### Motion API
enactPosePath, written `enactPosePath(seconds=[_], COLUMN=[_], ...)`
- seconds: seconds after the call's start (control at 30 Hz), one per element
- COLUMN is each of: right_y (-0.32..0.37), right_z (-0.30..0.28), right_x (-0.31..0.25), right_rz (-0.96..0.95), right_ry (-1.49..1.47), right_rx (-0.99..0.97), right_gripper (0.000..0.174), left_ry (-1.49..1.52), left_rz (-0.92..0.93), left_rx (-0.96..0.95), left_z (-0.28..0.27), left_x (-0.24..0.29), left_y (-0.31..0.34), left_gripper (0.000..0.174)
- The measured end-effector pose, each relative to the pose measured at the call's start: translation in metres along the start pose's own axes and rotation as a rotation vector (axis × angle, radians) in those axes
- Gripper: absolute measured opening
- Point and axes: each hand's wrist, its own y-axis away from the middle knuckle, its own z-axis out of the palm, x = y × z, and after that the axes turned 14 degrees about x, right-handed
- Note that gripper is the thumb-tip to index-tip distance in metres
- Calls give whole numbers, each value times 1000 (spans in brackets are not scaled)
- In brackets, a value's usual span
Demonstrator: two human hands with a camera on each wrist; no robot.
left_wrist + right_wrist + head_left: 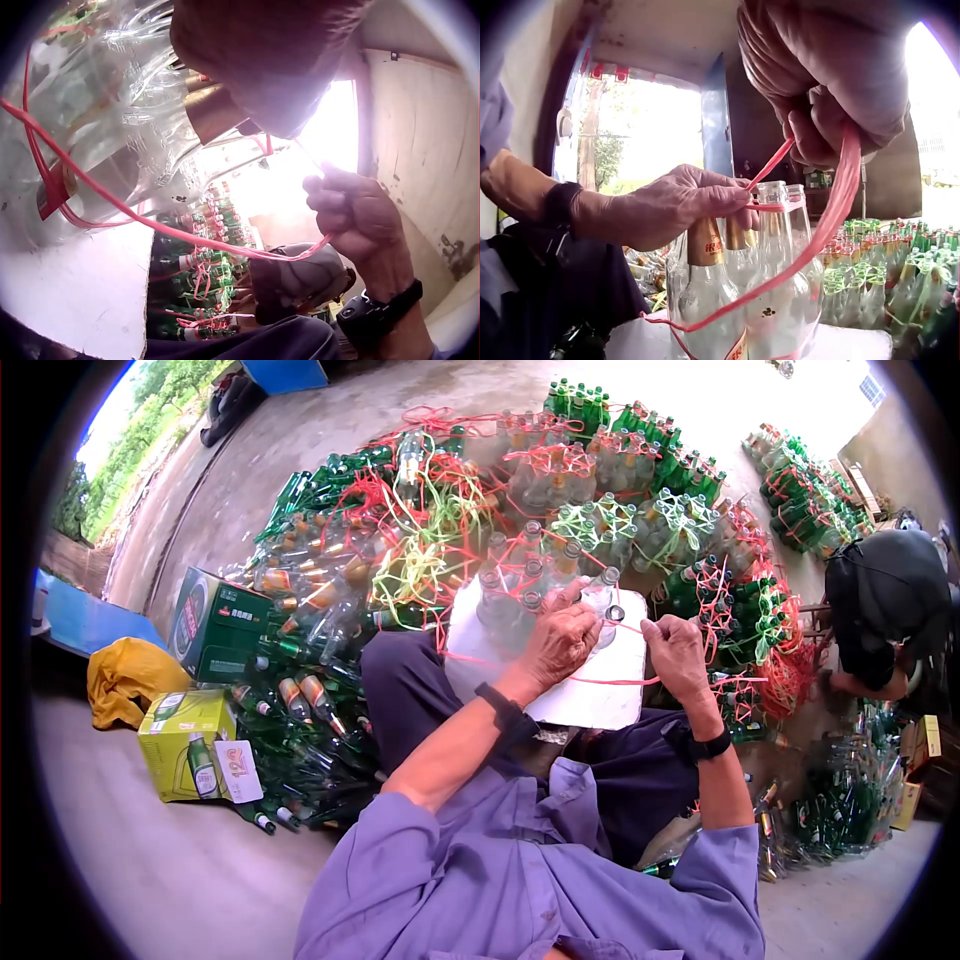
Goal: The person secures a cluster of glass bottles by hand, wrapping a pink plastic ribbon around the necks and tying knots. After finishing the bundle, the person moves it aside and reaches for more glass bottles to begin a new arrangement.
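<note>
Several clear glass bottles point(497, 608) point(772, 259) stand bunched on a white board point(610, 695) over the person's lap. Red plastic twine point(615, 681) point(172, 230) point(772, 279) runs around the necks and lower down. At the necks, the left hand point(562, 640) point(667, 206) pinches the twine between thumb and fingers beside a clear bottle's neck. The right hand point(680, 658) point(360, 214) point(829, 82), to the right of the bottles, has its fingers curled round the twine, with a short length stretched between the two hands.
Bundles of tied green and clear bottles point(700, 470) stand ahead and to the right. Loose bottles point(310, 710) and cartons point(225, 622) lie at the left, with red and green twine point(425, 550) heaped ahead. Another person point(885, 600) bends at the right.
</note>
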Motion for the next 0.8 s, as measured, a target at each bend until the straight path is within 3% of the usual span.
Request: enactPosePath(seconds=[0.1,0.17,0.37,0.47,0.63,0.8], right_y=[-3,-11,-42,-54,-50,-34], right_z=[-4,-4,3,23,59,81], right_x=[-15,-17,-4,6,39,65], right_rz=[-50,-215,-452,-558,-482,-166], right_ry=[27,18,133,170,104,-17], right_rx=[-4,20,-34,92,96,30], right_gripper=[34,38,26,28,31,30], left_ry=[-13,-16,-12,-18,-16,-56], left_rz=[-8,-14,-84,-79,-75,-35], left_rx=[19,25,46,32,54,36], left_z=[2,3,5,4,6,8], left_x=[0,1,3,5,7,3], left_y=[1,1,2,0,-2,2], left_gripper=[11,11,12,11,17,12])
